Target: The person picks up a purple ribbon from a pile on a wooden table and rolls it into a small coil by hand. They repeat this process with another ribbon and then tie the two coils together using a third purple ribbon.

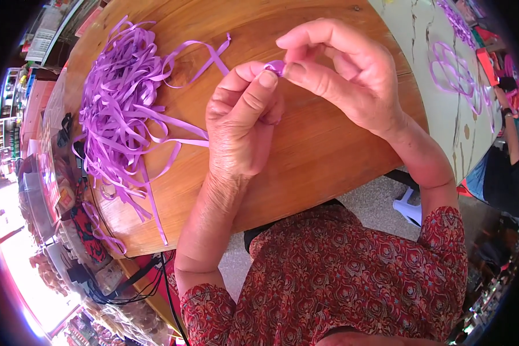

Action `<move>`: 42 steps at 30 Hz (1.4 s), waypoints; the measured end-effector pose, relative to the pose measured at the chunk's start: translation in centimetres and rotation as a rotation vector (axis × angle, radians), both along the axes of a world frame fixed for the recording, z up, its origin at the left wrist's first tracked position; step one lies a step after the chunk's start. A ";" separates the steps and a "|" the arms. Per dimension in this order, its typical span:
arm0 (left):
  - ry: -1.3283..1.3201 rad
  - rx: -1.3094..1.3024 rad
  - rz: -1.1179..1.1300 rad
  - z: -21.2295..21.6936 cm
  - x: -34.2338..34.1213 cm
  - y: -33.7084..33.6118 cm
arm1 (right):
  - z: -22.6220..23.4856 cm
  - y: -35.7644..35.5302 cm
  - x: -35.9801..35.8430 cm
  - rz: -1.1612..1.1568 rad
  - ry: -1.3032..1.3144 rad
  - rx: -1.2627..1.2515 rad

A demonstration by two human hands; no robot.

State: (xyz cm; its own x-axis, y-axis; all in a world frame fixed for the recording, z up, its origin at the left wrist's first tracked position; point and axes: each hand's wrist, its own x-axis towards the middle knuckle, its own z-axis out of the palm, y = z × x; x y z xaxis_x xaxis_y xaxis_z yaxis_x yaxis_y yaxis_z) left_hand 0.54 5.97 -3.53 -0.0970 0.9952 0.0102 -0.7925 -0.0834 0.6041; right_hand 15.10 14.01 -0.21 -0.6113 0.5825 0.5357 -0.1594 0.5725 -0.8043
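Note:
My left hand (242, 124) and my right hand (343, 72) meet above a round wooden table (305, 155). Between the fingertips of both hands sits a small folded piece of purple ribbon (276, 67), pinched by my left thumb and forefinger and by my right thumb and forefinger. A large loose pile of purple ribbon strips (118, 109) lies on the table to the left of my left hand, with several strands trailing toward the table's near edge. Most of the pinched piece is hidden by my fingers.
A pale table or mat (444, 52) at the upper right carries looped purple ribbon shapes (452, 72). Another person's arm (510, 132) shows at the far right. Black cables (138, 282) and cluttered goods lie below the table's left edge. A white stool (408, 207) stands on the floor.

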 end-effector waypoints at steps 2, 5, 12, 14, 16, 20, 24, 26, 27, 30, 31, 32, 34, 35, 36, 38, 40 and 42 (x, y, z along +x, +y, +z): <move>0.109 -0.088 0.080 0.7 0.5 -0.2 | 0.0 -0.1 -0.2 0.007 -0.014 -0.102; 0.126 -0.057 0.063 0.3 0.3 -0.2 | 0.1 -0.2 -0.2 0.017 -0.027 -0.225; 0.091 -0.049 -0.008 0.3 0.1 -0.2 | 0.2 0.2 0.2 0.132 0.027 -0.544; 0.014 -0.055 -0.058 0.4 0.1 -0.5 | -0.3 0.4 0.3 0.190 0.066 -0.587; -0.017 -0.059 -0.073 0.6 0.2 -0.5 | -0.6 0.7 0.4 0.246 0.104 -0.631; -0.046 -0.025 -0.118 0.0 0.0 -0.6 | 0.0 0.5 0.5 0.238 0.044 -0.576; -0.067 -0.017 -0.109 0.2 -0.1 -0.6 | 0.6 0.0 0.4 0.110 -0.050 -0.120; -0.016 -0.018 -0.098 0.4 -0.1 -0.6 | 0.7 0.1 0.4 0.092 -0.064 -0.035; -0.016 -0.017 -0.099 0.4 -0.1 -0.6 | 0.7 0.1 0.5 0.073 -0.078 0.050; -0.037 0.000 -0.106 0.3 -0.1 -0.5 | 0.7 0.1 0.6 0.083 -0.065 0.034; -0.024 0.002 -0.093 0.4 0.0 -0.5 | 0.7 0.1 0.6 0.081 -0.065 0.035; -0.010 0.005 -0.080 0.4 0.0 -0.5 | 0.7 0.1 0.7 0.091 -0.059 0.010; -0.004 0.018 -0.075 0.4 0.0 -0.7 | 0.7 0.1 0.7 0.104 -0.050 -0.016; 0.001 0.031 -0.071 0.3 0.0 -0.7 | 0.8 0.2 0.8 0.100 -0.070 0.046; 0.000 0.030 -0.074 0.3 0.0 -0.7 | 0.9 0.3 0.9 0.093 -0.093 0.106; 0.046 -0.040 -0.037 0.1 0.2 -0.5 | 1.1 0.4 1.1 0.045 -0.130 0.247; 0.087 -0.081 -0.017 0.4 0.2 -0.5 | 1.2 0.2 0.9 0.003 -0.159 0.387; 0.126 -0.124 0.000 0.4 0.2 -0.5 | 1.0 -0.1 0.3 -0.165 -0.025 0.507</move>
